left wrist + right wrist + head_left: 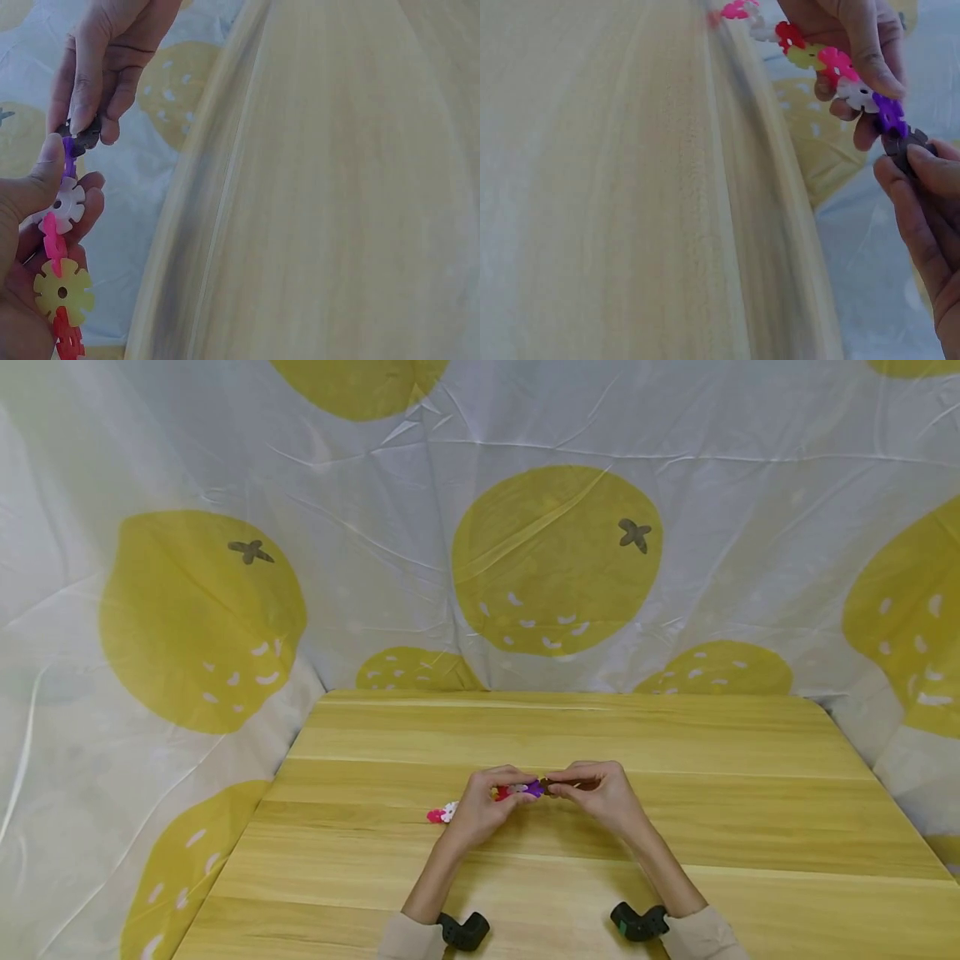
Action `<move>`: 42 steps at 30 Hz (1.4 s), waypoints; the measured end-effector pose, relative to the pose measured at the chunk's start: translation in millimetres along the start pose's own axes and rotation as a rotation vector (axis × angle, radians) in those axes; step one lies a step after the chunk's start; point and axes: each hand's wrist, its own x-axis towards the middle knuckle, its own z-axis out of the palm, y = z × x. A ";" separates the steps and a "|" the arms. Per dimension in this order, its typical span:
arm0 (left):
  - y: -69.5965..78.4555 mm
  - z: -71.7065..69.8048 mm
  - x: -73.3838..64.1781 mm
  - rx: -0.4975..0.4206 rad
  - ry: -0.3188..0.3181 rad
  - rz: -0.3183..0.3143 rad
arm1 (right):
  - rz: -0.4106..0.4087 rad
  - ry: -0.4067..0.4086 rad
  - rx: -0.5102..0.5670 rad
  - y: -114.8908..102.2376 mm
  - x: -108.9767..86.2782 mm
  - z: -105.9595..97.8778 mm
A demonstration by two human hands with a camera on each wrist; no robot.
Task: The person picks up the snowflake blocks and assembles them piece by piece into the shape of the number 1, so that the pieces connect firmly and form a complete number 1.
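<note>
A chain of interlocking notched plastic discs, shaped like snowflakes or flowers, runs through my left hand (486,802). In the right wrist view its pieces go from a pink disc (736,10) at the far end through white, red, yellow, pink and white to a purple disc (889,114). Thumb and fingers of the left hand pinch the chain near that purple end. My right hand (603,793) pinches a dark brown disc (910,148) between thumb and forefinger, its edge meeting the purple one. The yellow disc (64,292) lies over the left palm.
A wooden table (570,893) spreads beneath both hands. Behind it and at the left hangs a pale cloth (375,543) printed with large yellow fruit. Black wrist devices (465,932) sit at both sleeve cuffs.
</note>
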 end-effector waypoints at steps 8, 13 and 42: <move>-0.2 -0.5 0.8 0.034 -0.016 -0.017 | 0.060 0.015 -0.026 5.7 -1.0 -5.2; -1.5 -1.1 1.0 0.044 -0.011 -0.031 | 0.018 0.008 -0.037 5.7 -0.8 -8.0; -20.8 -67.4 -15.1 0.144 -0.190 -0.239 | 0.026 0.149 -0.089 13.3 1.3 -10.1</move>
